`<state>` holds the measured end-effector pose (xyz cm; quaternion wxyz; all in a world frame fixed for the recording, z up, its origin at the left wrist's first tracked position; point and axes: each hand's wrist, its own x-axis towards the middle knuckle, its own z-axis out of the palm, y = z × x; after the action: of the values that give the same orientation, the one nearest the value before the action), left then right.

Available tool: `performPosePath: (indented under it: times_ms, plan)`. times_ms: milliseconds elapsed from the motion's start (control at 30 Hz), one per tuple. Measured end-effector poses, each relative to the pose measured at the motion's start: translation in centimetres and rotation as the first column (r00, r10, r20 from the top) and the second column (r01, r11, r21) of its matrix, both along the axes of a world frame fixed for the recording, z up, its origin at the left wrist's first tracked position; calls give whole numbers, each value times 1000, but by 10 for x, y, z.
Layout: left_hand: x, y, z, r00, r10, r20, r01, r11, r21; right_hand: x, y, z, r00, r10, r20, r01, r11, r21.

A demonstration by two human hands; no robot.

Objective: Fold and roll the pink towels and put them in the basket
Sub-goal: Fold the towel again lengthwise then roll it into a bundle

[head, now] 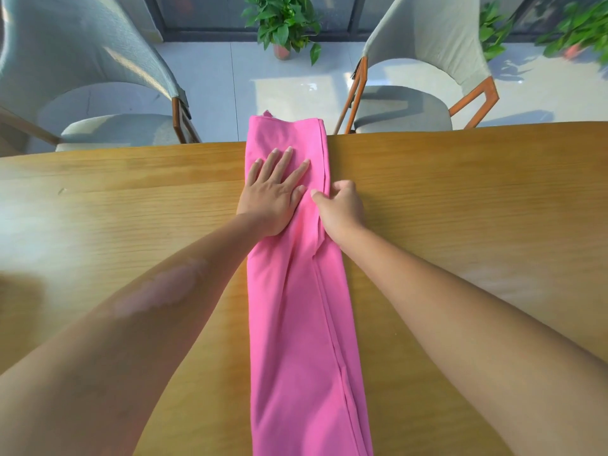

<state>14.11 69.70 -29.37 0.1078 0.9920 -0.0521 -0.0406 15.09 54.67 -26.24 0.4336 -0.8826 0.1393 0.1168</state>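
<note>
Pressing flat with spread fingers, left hand (271,195) pins pink towel (296,291); right hand (340,207) pinches its edge.

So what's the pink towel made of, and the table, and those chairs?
The pink towel looks like soft, smooth matte cloth, maybe microfibre: it creases and has stitched hems. The table looks like wood or wood veneer with a light sheen: grain lines run along it and it reflects the light. The chairs seem covered in grey woven fabric, with reddish-brown frames that could be wood or painted metal.

A home dining room: wooden table (460,199), 2 upholstered chairs (424,60), potted plants (284,21).
</note>
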Motion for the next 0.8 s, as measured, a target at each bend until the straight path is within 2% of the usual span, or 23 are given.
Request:
performPosePath:
  times_ms: [200,333,433,567,700,800]
  plan:
    - [3,-1,1,998,-5,-56,6,1000,20,-39,-17,16,947,256,-195,-222,958,182]
    - [7,0,6,992,-11,-123,14,1000,25,-62,-15,28,847,456,-274,-468,884,25]
    - [8,-2,12,989,-6,-149,11,1000,30,-89,-22,27,829,477,-292,-475,876,81]
    - [-9,-7,21,998,26,-53,-28,999,-45,-119,-39,25,860,406,-309,-378,914,150]
    - [-47,-13,25,999,24,-32,-26,996,-86,-146,-58,26,801,414,-432,-345,909,233]
    - [-68,-20,23,998,32,-51,-37,993,-113,-160,-68,25,772,440,-459,-344,896,281]
